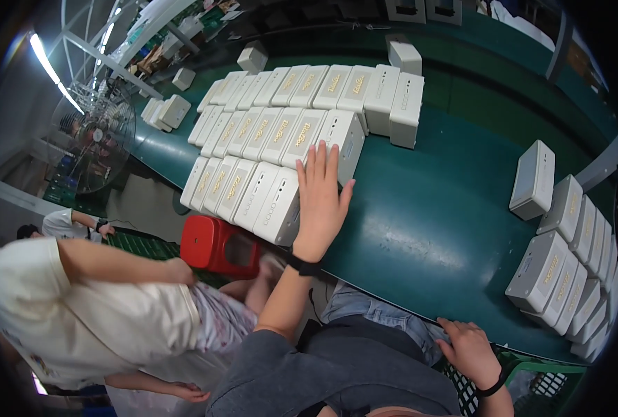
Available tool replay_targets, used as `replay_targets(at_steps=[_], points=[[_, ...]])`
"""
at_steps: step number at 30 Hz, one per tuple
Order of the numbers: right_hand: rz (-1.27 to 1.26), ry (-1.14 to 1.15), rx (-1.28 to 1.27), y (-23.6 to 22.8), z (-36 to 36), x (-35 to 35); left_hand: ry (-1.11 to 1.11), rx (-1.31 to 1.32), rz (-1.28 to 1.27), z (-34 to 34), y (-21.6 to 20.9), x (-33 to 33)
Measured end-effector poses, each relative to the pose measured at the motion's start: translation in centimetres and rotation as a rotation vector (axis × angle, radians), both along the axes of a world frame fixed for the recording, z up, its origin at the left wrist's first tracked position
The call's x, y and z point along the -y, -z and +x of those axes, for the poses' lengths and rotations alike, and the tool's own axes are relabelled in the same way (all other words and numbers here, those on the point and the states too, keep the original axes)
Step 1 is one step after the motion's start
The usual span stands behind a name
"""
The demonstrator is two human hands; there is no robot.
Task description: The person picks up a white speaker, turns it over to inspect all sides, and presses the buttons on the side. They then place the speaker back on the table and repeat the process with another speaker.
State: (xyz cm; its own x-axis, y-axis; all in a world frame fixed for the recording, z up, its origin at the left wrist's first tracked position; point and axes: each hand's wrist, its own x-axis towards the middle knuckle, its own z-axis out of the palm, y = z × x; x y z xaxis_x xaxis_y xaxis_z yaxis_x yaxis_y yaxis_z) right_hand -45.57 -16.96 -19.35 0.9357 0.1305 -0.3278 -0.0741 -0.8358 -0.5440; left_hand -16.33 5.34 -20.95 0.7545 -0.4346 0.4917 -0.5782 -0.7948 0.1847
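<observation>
My left hand [320, 198] is stretched out over the near end of a block of white box-shaped units. Its fingers lie straight, their tips against the end white unit [341, 133] of the middle row, which shows small ports and buttons. Just beside the wrist is the end unit [279, 207] of the nearest row. Most other units in the block carry a grey panel with gold lettering, like this lettered unit [303, 135]. My right hand [470, 352] rests at the near edge of the green table [420, 229], fingers apart, holding nothing.
Another group of white units [556, 281] stands at the table's right end. A red stool [215, 243] is below the near edge. A person in a cream shirt [128, 306] is close on my left. A green crate [538, 386] stands by my right arm; a fan [97, 135] is far left.
</observation>
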Motion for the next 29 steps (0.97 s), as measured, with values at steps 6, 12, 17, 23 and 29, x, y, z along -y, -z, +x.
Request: replay_targets(at_steps=[6,12,17,23,29], points=[[0.027,0.029,-0.008,-0.2,0.4,0.0,-0.271,0.02,0.003,-3.1,-1.9,-6.3],[0.028,0.045,-0.014,-0.1,0.7,-0.1,-0.416,-0.154,-0.049,-3.1,0.1,-11.1],[0.042,0.063,-0.021,0.2,0.8,-0.2,-0.409,-0.277,0.005,-3.0,-0.1,-11.2],[0.036,0.062,-0.022,0.2,0.8,-0.1,-0.433,-0.253,0.099,-2.8,0.0,-11.2],[0.03,0.036,0.021,0.3,0.4,-0.1,-0.418,-0.278,0.084,-2.7,-0.3,-11.0]])
